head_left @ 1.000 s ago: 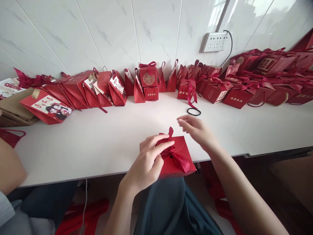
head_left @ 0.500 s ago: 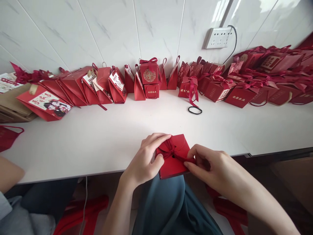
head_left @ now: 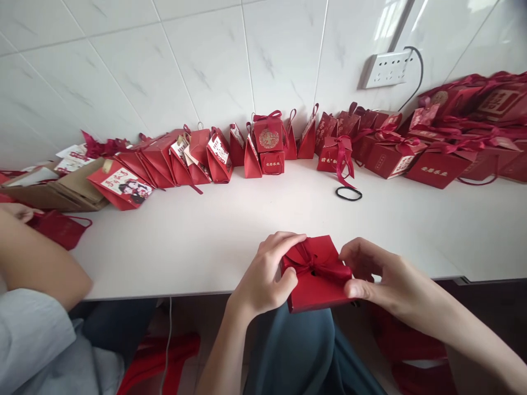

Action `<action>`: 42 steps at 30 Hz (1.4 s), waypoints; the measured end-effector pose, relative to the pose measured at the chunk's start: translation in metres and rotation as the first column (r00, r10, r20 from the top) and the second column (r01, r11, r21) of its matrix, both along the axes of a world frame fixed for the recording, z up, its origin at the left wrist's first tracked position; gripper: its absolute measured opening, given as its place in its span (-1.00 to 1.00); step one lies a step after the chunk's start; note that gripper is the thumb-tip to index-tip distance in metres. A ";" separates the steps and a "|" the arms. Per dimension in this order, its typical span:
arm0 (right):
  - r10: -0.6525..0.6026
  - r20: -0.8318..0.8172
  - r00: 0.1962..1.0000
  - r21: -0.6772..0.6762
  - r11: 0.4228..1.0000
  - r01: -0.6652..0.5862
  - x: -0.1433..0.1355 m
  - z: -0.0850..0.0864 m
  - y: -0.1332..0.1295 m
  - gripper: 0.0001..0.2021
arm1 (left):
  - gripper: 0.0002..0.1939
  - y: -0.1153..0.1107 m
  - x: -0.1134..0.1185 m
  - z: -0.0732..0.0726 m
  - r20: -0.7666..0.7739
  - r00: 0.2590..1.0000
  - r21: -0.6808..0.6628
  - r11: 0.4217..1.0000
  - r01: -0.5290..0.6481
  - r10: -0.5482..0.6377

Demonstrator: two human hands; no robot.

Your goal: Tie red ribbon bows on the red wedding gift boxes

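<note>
A flat red gift box (head_left: 315,296), with its top flaps folded together, is held tilted at the table's front edge above my lap. A dark red ribbon (head_left: 329,269) is tied in a bow across its top. My left hand (head_left: 274,274) grips the box's left side, fingertips on the far edge and thumb on the near part. At the right edge my right hand (head_left: 373,271) has its thumb and fingers curled around the corner, where the ribbon's end lies. Its other fingertips are partly hidden behind the box.
Along the tiled wall stands a row of red gift boxes (head_left: 272,137), with a larger pile (head_left: 444,164) at right. A black elastic loop (head_left: 348,193) lies on the white table (head_left: 197,241). At left a co-worker's arm (head_left: 41,258) reaches over the table near a red bag (head_left: 61,227).
My view has turned left. My right hand no longer pinches the ribbon's end as before; its thumb and fingers are spread wider at the box's right edge. The co-worker's arm has come further in.
</note>
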State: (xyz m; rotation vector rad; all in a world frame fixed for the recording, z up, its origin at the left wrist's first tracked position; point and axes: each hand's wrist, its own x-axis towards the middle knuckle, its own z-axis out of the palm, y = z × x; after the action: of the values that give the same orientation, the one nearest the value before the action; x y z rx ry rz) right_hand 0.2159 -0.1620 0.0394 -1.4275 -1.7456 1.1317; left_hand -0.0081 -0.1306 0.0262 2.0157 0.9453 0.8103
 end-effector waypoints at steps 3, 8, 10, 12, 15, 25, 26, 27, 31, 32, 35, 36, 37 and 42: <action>-0.092 -0.045 0.995 0.003 0.996 0.092 -0.001 -0.007 -0.003 -0.47 | -0.43 -0.001 0.001 0.001 0.002 1.000 -0.005 1.000 -0.008 0.008; -0.096 0.095 0.991 -0.115 0.988 0.106 -0.003 -0.006 -0.003 -0.45 | -0.42 -0.002 0.001 0.001 0.004 1.000 -0.002 1.000 -0.007 0.007; -0.080 0.064 0.995 -0.141 0.986 0.088 -0.002 -0.005 0.000 -0.45 | -0.42 -0.002 0.000 0.000 0.008 1.000 -0.006 1.000 -0.002 0.002; -0.070 -0.018 0.997 -0.143 0.988 0.067 -0.002 -0.005 0.005 -0.47 | -0.42 -0.001 0.000 -0.001 0.015 1.000 -0.010 1.000 0.005 -0.005; -0.106 -0.128 0.986 -0.086 0.992 0.096 -0.004 -0.006 0.013 -0.49 | -0.44 0.000 -0.001 -0.003 0.026 1.000 -0.011 1.000 0.012 -0.012; -0.100 -0.014 0.995 -0.098 0.990 0.098 -0.008 0.000 -0.004 -0.42 | -0.48 0.001 -0.001 -0.006 0.065 0.998 -0.019 1.000 0.016 -0.014; -0.102 -0.005 0.995 -0.110 0.989 0.101 -0.009 0.002 -0.005 -0.45 | -0.47 0.001 -0.001 -0.006 0.066 0.998 -0.018 1.000 0.020 -0.018; -0.110 -0.001 0.994 -0.122 0.987 0.109 -0.009 0.002 -0.006 -0.47 | -0.47 0.001 -0.001 -0.006 0.067 0.998 -0.015 1.000 0.024 -0.023; -0.100 -0.190 0.977 -0.238 0.970 0.053 -0.011 -0.003 0.001 -0.50 | -0.50 0.001 -0.002 -0.009 0.084 0.996 0.050 0.999 -0.002 -0.002; -0.099 -0.283 0.954 -0.279 0.960 0.017 -0.011 -0.006 0.003 -0.50 | -0.52 0.000 -0.002 -0.011 0.099 0.995 0.083 0.996 -0.032 0.024; -0.125 -0.481 0.868 -0.347 0.936 -0.058 -0.010 -0.015 0.008 -0.52 | -0.51 -0.005 -0.002 -0.017 0.155 0.982 0.157 0.979 -0.133 0.109; -0.129 -0.503 0.855 -0.351 0.934 -0.066 -0.010 -0.018 0.008 -0.53 | -0.48 -0.008 -0.003 -0.019 0.178 0.974 0.150 0.974 -0.170 0.143; -0.127 -0.508 0.852 -0.350 0.934 -0.070 -0.010 -0.019 0.008 -0.53 | -0.46 -0.011 -0.003 -0.022 0.205 0.960 0.130 0.967 -0.217 0.188; -0.126 -0.457 0.881 -0.333 0.942 -0.038 -0.013 -0.014 0.004 -0.52 | -0.70 -0.031 -0.004 -0.026 0.278 0.785 -0.038 0.823 -0.567 0.553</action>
State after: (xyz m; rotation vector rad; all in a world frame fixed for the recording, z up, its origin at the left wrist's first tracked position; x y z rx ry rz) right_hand 0.2030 -0.1578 0.0251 -1.2241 -1.2086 1.6496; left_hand -0.0126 -0.1620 0.0004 1.5953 1.3909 1.4099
